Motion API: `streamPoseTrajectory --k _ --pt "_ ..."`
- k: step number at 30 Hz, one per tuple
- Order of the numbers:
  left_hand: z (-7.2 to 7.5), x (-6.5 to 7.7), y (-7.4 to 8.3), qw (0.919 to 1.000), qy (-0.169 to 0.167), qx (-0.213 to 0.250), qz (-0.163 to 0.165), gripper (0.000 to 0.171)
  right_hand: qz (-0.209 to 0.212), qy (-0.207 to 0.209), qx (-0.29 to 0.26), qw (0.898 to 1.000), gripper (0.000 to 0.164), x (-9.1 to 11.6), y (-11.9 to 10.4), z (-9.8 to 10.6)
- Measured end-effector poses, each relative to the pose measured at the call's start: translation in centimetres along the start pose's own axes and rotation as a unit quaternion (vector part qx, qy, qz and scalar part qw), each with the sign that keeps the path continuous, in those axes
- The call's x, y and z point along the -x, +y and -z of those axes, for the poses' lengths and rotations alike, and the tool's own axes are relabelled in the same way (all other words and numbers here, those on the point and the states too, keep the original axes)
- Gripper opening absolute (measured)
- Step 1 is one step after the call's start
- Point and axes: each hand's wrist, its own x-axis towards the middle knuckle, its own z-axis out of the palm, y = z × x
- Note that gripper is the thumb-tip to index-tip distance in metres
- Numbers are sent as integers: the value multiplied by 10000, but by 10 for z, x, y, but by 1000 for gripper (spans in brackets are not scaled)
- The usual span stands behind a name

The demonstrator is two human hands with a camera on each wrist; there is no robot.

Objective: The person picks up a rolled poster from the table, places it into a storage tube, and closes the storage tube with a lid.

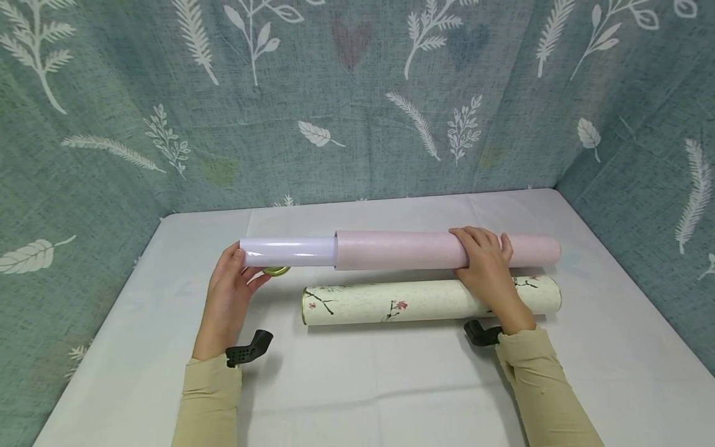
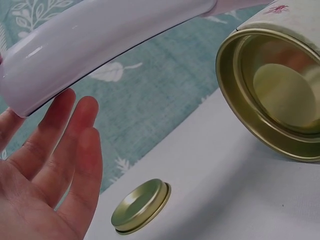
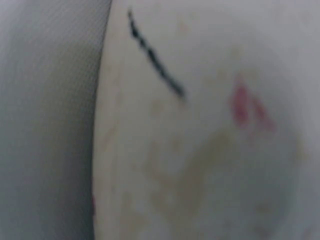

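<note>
A glossy white roll (image 1: 290, 251) is being held at its left end by the left hand (image 1: 229, 292), the thumb being laid on the near side; in the left wrist view the other fingers are being held fairly straight and slightly spread below the roll. The rest of the roll is being enclosed by a pink tube (image 1: 391, 250), out of whose open left end the white length is being exposed. The pink tube is being gripped from above, right of its middle, by the right hand (image 1: 486, 264), whose fingers are being bent over the far side. Whether the pink tube is being supported by the desk (image 1: 346, 385) cannot be told.

Just in front, a cream tube (image 1: 357, 305) printed with dark branches and red blossoms is being kept lying roughly parallel, partly covered by the right wrist; its gold-coloured left end is being shown in the left wrist view. A gold-coloured lid (image 2: 137, 205) is being borne by the desk near the left hand. In the right wrist view, only blurred cream print and pale cloth are being shown.
</note>
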Motion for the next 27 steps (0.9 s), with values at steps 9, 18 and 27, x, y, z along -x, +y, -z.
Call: streamPoseTrajectory --k 9,18,27 --pt "-1 -2 -2 10000 -62 -2 41 44 -6 -9 13 10000 69 1 0 0" --pt "-1 -3 -3 9999 -59 -88 76 44 -8 -14 -27 10000 69 0 0 0" --pt "-2 -3 -4 9997 -159 -144 84 46 -28 -26 -48 10000 69 1 -1 1"
